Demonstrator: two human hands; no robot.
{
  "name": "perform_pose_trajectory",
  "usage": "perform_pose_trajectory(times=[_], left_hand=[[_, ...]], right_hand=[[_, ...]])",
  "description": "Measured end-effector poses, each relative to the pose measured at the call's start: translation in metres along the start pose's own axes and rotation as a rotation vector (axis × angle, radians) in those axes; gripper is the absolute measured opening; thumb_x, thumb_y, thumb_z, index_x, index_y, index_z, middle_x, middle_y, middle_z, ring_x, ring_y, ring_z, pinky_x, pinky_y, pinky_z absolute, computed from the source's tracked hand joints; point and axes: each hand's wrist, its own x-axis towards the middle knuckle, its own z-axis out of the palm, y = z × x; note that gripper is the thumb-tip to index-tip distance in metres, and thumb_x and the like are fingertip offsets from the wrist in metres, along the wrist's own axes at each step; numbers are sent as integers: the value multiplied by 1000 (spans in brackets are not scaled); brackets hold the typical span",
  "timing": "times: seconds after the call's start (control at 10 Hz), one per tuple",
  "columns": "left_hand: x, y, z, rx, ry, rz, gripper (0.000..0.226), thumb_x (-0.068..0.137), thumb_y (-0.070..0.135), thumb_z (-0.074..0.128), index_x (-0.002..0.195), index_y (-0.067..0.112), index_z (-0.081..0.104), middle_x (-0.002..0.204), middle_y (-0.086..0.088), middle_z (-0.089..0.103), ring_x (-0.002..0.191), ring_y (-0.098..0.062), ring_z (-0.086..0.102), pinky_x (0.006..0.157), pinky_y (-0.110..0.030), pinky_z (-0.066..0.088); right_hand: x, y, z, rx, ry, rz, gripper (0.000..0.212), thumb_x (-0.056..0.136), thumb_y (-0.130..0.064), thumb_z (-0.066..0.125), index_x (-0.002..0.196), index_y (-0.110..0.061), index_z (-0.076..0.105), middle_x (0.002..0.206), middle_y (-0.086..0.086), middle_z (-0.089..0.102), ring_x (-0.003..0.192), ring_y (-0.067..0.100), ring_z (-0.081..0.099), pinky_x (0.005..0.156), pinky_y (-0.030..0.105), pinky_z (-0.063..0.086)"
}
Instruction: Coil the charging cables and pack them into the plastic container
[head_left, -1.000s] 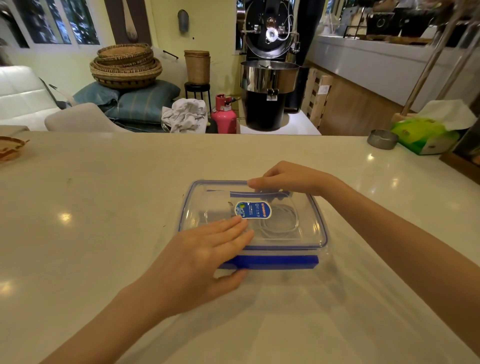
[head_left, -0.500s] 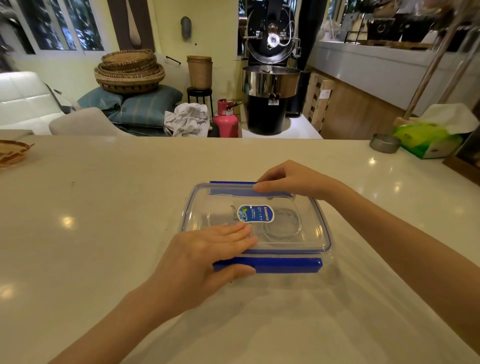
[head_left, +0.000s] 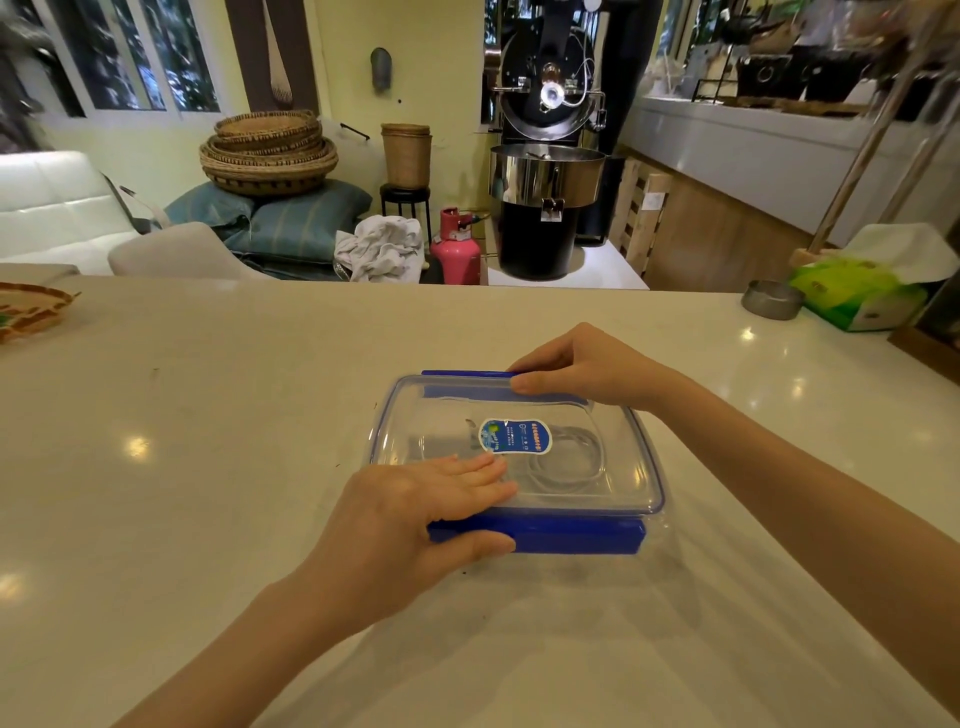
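Container: clear plastic container (head_left: 644, 462), lidded, mid-tabletop (head_left: 208, 467); coiled charging cable (head_left: 569, 460) visible inside through lid.
Left hand (head_left: 415, 512): fingers straight, flat on lid; thumb against near blue clasp (head_left: 571, 535).
Right hand (head_left: 587, 366): fingers curled over far blue clasp (head_left: 462, 374).
Surroundings: metal ashtray (head_left: 772, 300) and green tissue pack (head_left: 857, 291) far right; woven tray (head_left: 28, 312) at left edge.

The near left corner of the plastic container (head_left: 519, 457) is covered by the left hand (head_left: 415, 514). Beyond its fingertips, the coiled cables (head_left: 566, 460) are seen only faintly through the clear lid (head_left: 613, 415), partly masked by the sticker (head_left: 514, 436), whose print cannot be read. Part of the far blue clip (head_left: 462, 374) is hidden beneath the right hand (head_left: 587, 369) fingers.
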Motion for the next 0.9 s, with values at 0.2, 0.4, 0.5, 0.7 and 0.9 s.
perform_pose_trajectory(times=[0.2, 0.4, 0.5, 0.7, 0.9], left_hand=[[-2, 0, 0, -20, 0, -18, 48, 73, 47, 60, 109, 14, 65, 111, 7, 67, 113, 5, 52, 99, -13, 38], [0, 0, -1, -8, 5, -22, 48, 72, 46, 61, 108, 14, 66, 110, 6, 68, 113, 5, 51, 99, -13, 38], [1, 1, -3, -21, 7, -51, 53, 68, 51, 62, 107, 15, 66, 108, 7, 69, 113, 10, 49, 97, -12, 40], [24, 11, -23, -156, -14, -195, 25, 71, 51, 63, 94, 42, 67, 76, 46, 57, 82, 23, 56, 70, 2, 41], [74, 5, -54, -275, -72, -269, 19, 83, 23, 59, 98, 23, 70, 89, 12, 71, 85, 1, 66, 76, -9, 51]], right_hand=[[-2, 0, 3, 14, 64, -29, 27, 82, -25, 64, 105, -13, 68, 99, 0, 69, 79, 8, 61, 59, 2, 46], [-4, -1, 5, 7, 95, -50, 24, 82, -24, 64, 103, -13, 69, 95, 0, 69, 78, 9, 62, 60, 3, 47], [-5, -1, 8, -22, 89, -47, 25, 84, -26, 61, 105, -14, 68, 100, 3, 70, 84, 12, 62, 60, 4, 47], [-15, -11, 12, -59, 377, -179, 26, 83, -22, 63, 108, -13, 65, 102, 3, 70, 86, 7, 62, 76, 13, 48], [-49, -56, -25, 525, 724, -401, 14, 84, -7, 59, 95, -11, 66, 78, -10, 72, 78, 5, 67, 76, 18, 53]])
